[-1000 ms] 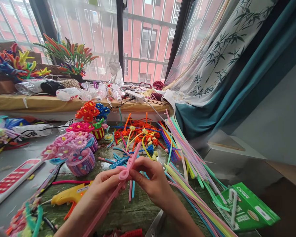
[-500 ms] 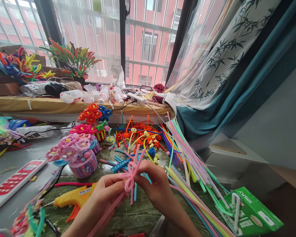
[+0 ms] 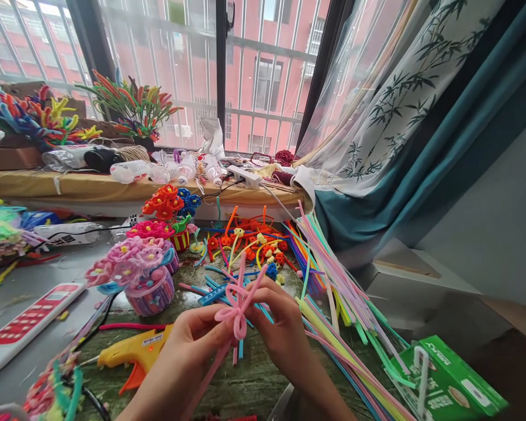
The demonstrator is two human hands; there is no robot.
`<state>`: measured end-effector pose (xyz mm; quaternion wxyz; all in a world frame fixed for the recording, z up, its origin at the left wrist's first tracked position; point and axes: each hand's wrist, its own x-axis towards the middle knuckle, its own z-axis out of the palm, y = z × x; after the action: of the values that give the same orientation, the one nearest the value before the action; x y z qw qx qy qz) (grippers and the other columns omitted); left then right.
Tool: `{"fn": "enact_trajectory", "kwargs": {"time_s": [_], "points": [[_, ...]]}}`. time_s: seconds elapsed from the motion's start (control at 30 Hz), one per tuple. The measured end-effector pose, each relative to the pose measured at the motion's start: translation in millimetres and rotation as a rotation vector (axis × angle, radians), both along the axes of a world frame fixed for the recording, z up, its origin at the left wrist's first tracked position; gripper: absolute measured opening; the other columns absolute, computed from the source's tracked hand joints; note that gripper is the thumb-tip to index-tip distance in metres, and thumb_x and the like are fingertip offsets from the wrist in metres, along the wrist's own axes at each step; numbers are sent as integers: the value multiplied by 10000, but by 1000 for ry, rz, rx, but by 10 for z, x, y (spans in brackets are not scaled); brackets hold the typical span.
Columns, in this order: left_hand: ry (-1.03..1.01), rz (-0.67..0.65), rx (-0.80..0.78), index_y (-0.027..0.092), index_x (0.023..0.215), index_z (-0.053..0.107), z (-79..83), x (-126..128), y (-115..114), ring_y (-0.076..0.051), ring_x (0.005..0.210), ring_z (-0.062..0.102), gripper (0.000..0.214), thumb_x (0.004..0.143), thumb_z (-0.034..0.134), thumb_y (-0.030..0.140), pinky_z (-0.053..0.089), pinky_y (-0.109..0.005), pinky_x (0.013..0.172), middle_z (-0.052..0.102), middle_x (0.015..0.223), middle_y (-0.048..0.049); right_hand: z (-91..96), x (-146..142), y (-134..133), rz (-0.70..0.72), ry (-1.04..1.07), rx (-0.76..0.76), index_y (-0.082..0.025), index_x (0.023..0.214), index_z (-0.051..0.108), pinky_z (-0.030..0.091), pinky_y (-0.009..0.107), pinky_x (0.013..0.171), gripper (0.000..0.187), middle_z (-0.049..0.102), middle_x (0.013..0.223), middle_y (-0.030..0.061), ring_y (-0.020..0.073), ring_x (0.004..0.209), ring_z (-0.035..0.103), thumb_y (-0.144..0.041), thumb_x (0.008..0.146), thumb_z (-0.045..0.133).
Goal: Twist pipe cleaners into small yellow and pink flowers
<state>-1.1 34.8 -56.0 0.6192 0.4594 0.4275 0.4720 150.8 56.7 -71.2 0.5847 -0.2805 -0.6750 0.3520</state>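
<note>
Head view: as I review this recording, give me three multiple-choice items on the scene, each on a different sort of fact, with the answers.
1. Where is the yellow glue gun?
A) On the windowsill
B) On the table, beside the left hand
C) Inside the green box

2. What colour is the pipe cleaner held in the fingers of both hands?
A) Blue
B) Orange
C) Pink

3. What state is that pipe cleaner in?
A) Twisted into loops
B) Straight
C) Cut into short bits

Answers:
1. B, it lies on the table by the left hand.
2. C, the held piece shows pink.
3. A, loops stand between the left hand and the right hand.
</note>
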Motion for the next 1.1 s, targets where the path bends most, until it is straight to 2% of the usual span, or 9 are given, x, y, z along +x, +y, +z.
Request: {"fn": "enact_trajectory", "kwargs": {"time_s": [0.1, 0.2, 0.33, 0.5, 0.63, 0.73, 0.83, 1.03, 1.1], "points": [[177, 124, 194, 147, 664, 707, 27, -5, -3, -145, 619, 518, 221, 659, 768, 358, 422, -201, 573, 627, 637, -2, -9, 16, 32, -47, -26, -87, -213, 879, 684, 448, 281, 770, 106, 621, 916, 38, 181, 850, 585, -308, 866, 639], [305, 322, 370, 175, 718, 704, 40, -7, -3, -172, 657, 576, 148, 692, 733, 318, 452, -211, 602, 660, 680, -4, -33, 9, 45, -64, -60, -239, -186, 831, 675, 443, 277, 691, 252, 625, 812, 38, 177, 746, 569, -429, 859, 617], [470, 373, 550, 194, 704, 674, -46, 8, 20, -156, 596, 581, 91, 761, 660, 263, 458, -210, 585, 656, 654, 1, -66, -60, 23, -300, -76, -238, -178, 748, 626, 427, 277, 685, 296, 613, 776, 31, 179, 739, 564, -467, 805, 657], [551, 227, 519, 194, 772, 654, -194, 60, 66, -174, 651, 636, 99, 811, 605, 271, 481, -227, 625, 685, 704, -6, -175, -189, 9, -181, -58, -393, -167, 808, 604, 457, 260, 609, 282, 638, 730, 32, 166, 652, 599, -438, 868, 556], [719, 74, 484, 182, 826, 652, -131, 11, 88, -159, 632, 594, 158, 855, 540, 290, 438, -230, 598, 678, 730, -9, -265, -195, 51, -217, -76, -460, -166, 799, 619, 472, 258, 582, 264, 647, 721, 37, 175, 652, 612, -401, 872, 521], [862, -307, 494, 180, 723, 641, -13, -70, 71, -140, 618, 541, 205, 862, 539, 291, 392, -219, 585, 627, 667, 12, -274, -128, 100, -280, -104, -447, -163, 791, 641, 473, 257, 574, 223, 647, 713, 34, 161, 610, 593, -345, 854, 529], [971, -596, 471, 211, 766, 670, 19, -106, 27, -158, 790, 566, 45, 748, 687, 248, 397, -207, 677, 634, 822, 24, -253, -49, 145, -314, -82, -457, -163, 801, 648, 459, 252, 531, 210, 638, 694, 28, 148, 557, 567, -334, 841, 532], [1094, -765, 529, 201, 646, 682, -127, -79, 19, -123, 669, 566, 160, 777, 623, 128, 349, -186, 561, 632, 711, 20, -233, 62, 226, -326, 26, -518, -156, 803, 651, 448, 249, 497, 210, 609, 680, 19, 138, 521, 548, -347, 798, 565], [1054, -736, 570, 199, 635, 689, -123, -86, 44, -118, 642, 569, 207, 789, 588, 104, 356, -184, 564, 633, 676, 17, -228, 108, 252, -345, 105, -534, -153, 792, 645, 443, 249, 501, 202, 605, 673, 17, 135, 525, 542, -344, 778, 581]]}}
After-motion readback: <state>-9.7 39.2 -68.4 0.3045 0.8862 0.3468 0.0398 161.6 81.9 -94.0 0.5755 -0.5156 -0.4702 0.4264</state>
